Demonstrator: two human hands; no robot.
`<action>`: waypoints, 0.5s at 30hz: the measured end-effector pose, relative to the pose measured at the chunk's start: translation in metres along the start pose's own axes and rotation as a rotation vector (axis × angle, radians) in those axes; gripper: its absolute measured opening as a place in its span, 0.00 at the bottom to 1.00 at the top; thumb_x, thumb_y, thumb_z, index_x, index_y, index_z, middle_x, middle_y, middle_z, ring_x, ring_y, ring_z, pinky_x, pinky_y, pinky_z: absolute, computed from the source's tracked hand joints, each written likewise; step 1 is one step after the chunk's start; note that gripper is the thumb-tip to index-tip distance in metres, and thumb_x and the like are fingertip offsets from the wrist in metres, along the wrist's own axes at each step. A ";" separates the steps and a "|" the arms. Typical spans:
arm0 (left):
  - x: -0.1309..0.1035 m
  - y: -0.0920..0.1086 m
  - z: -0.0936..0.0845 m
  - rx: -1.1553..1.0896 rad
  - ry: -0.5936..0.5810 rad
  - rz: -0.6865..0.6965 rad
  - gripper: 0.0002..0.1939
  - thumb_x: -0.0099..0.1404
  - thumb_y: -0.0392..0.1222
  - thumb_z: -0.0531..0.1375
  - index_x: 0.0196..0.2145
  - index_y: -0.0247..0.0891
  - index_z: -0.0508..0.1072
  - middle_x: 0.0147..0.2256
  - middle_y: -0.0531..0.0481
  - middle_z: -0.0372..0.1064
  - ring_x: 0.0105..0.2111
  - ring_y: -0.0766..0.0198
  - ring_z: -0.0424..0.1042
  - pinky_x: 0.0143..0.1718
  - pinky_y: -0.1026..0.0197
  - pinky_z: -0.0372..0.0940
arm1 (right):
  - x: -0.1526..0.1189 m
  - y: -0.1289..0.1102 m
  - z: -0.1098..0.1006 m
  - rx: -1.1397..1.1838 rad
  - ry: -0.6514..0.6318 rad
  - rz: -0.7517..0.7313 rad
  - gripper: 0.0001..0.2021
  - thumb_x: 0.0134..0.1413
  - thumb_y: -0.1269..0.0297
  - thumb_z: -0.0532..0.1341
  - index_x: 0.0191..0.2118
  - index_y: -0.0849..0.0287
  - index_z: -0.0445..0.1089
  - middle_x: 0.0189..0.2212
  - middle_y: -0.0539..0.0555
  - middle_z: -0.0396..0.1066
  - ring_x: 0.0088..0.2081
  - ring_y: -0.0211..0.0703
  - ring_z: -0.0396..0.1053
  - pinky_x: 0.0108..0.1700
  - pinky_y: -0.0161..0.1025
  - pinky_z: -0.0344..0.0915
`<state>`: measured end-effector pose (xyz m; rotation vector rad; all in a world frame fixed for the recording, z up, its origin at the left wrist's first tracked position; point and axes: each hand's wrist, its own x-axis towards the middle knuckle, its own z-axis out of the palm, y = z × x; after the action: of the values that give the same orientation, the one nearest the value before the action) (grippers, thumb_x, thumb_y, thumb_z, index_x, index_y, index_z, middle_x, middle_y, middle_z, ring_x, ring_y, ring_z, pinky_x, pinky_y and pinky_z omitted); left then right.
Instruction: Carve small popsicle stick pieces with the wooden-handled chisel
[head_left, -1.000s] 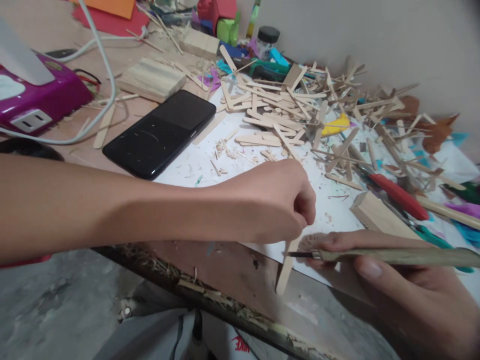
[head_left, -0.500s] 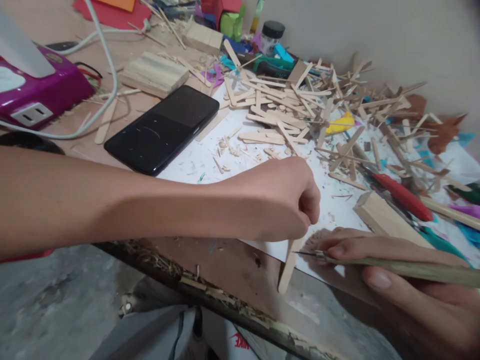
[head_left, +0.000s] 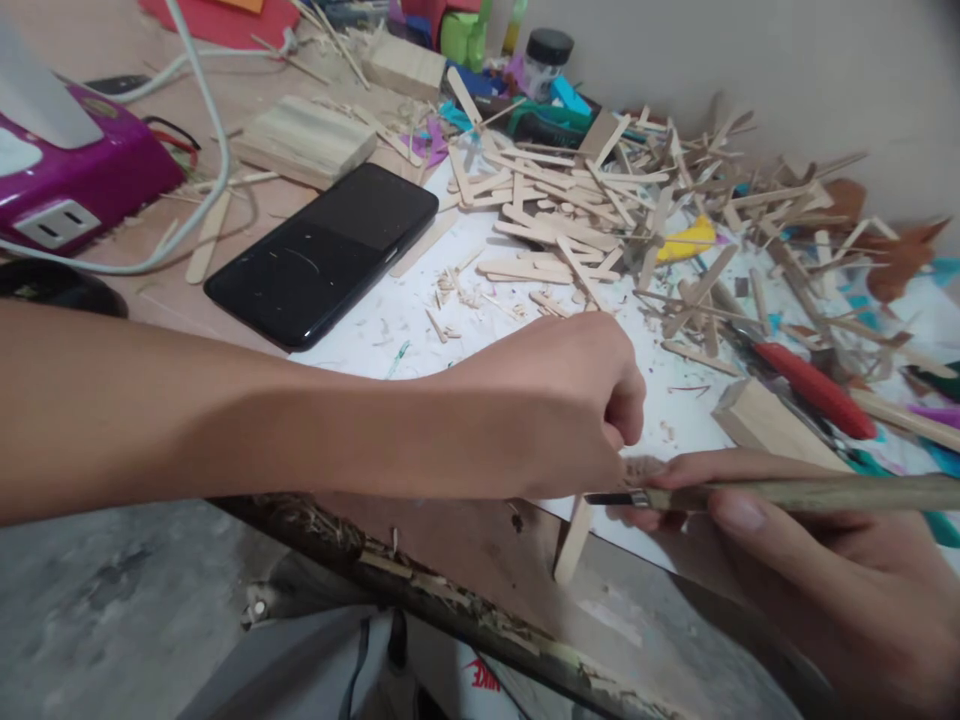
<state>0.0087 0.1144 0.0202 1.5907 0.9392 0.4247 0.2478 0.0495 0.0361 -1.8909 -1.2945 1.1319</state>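
A flat wooden stick point(head_left: 573, 545) sticks out from under my left hand point(head_left: 577, 405) near the table's front edge. The fingers of that hand are curled down, pressing or holding the stick, and its far end is hidden beneath them. My right hand point(head_left: 795, 540) grips a knife with a long wooden handle point(head_left: 847, 492). The short dark blade point(head_left: 611, 498) points left and its tip lies at the stick, just below my left hand. White paper point(head_left: 480, 320) with shavings on it lies under both hands.
A black phone point(head_left: 322, 255) lies left of a heap of wooden sticks point(head_left: 570, 200). A wood block point(head_left: 772, 425) and a red-handled tool point(head_left: 817, 390) are at the right. Behind stand a lidded jar point(head_left: 546, 65) and a wood slab point(head_left: 304, 140). A purple socket box point(head_left: 97, 170) with white cable is left.
The knife has turned so more of its blade's flat shows, and its handle sits slightly higher. My left hand stays over the stick. The view has shifted slightly.
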 end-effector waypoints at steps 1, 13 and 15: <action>0.001 -0.001 0.001 -0.002 0.005 0.003 0.12 0.59 0.35 0.64 0.38 0.41 0.86 0.29 0.50 0.80 0.27 0.61 0.75 0.21 0.61 0.62 | -0.001 -0.001 0.001 0.000 -0.004 0.006 0.30 0.30 0.28 0.84 0.31 0.47 0.88 0.27 0.55 0.86 0.30 0.46 0.84 0.36 0.27 0.82; 0.000 0.000 0.000 0.014 -0.002 0.023 0.12 0.59 0.32 0.63 0.37 0.41 0.86 0.31 0.50 0.81 0.28 0.60 0.76 0.22 0.58 0.63 | 0.020 0.014 -0.018 -0.123 -0.262 -0.238 0.21 0.57 0.34 0.76 0.36 0.47 0.91 0.30 0.58 0.88 0.31 0.52 0.87 0.33 0.34 0.83; 0.000 0.002 0.000 0.028 -0.008 0.008 0.11 0.59 0.31 0.64 0.36 0.41 0.85 0.31 0.50 0.82 0.28 0.59 0.77 0.23 0.59 0.63 | 0.021 0.014 -0.018 -0.117 -0.231 -0.200 0.23 0.55 0.32 0.76 0.35 0.47 0.90 0.30 0.59 0.88 0.31 0.52 0.86 0.32 0.34 0.83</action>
<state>0.0092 0.1145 0.0220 1.6207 0.9365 0.4121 0.2736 0.0639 0.0267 -1.7019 -1.6697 1.2183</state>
